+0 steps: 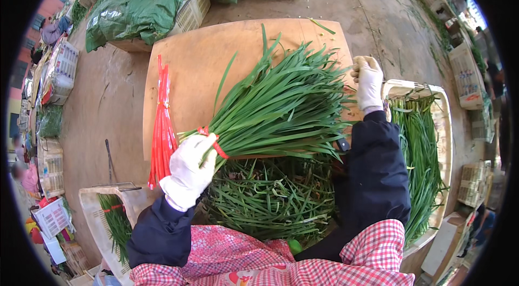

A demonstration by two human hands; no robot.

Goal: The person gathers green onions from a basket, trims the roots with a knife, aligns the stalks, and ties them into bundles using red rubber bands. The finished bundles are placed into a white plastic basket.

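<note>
On a tan wooden board (194,46) lies a bunch of long, flat green leaves, probably Chinese chives (284,103), its tips fanned to the right. A red tie (219,149) wraps the stem end. My left hand (190,166), in a white glove, grips the stems at that tie. My right hand (368,79), gloved too, hovers by the board's right edge with curled fingers near the leaf tips; whether it pinches something is not visible. Left of the bunch rests a bundle of red tie strips (161,119), bound at its middle.
Loose leaves (271,201) are heaped below the board's near edge. A white plastic crate (446,140) of chives stands at right, another crate (91,209) with a tied bunch at lower left. Beyond the board, green sheeting (142,6) covers crates. People sit at far left.
</note>
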